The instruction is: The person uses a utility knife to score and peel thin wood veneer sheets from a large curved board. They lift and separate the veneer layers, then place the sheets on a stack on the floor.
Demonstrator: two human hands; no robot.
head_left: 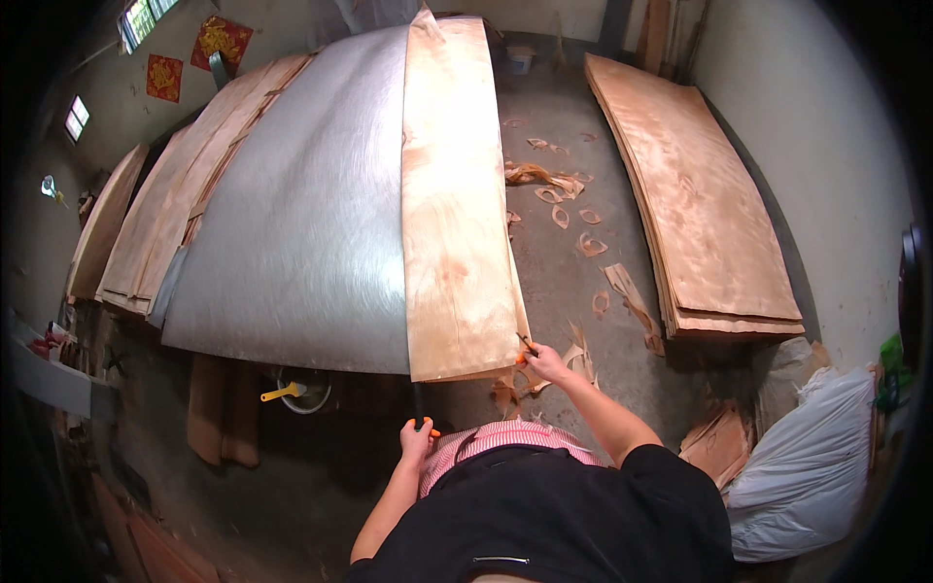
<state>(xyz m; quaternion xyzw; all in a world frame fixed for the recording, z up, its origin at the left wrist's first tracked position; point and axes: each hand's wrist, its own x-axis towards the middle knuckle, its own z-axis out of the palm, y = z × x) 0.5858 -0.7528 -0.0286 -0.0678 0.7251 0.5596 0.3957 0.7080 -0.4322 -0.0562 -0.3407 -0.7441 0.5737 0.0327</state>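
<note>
A long pale wood veneer sheet (455,214) lies lengthwise along the right side of a shiny grey metal-topped table (301,204), its near end reaching slightly past the table edge. My right hand (546,362) is at the sheet's near right corner, closed on a small dark, thin tool (526,342) whose tip meets the veneer's edge. Orange shows at its fingertips. My left hand (416,442) is closed low in front of the table, near my striped pink apron (510,439). Orange shows at its fingers too, and what they hold is unclear.
Stacked veneer sheets (695,194) stand at the right, more veneer (209,160) at the left. Veneer scraps (561,216) litter the floor between. A bucket (313,396) with a yellow-handled tool (282,392) sits below the table. A white sack (802,466) lies near right.
</note>
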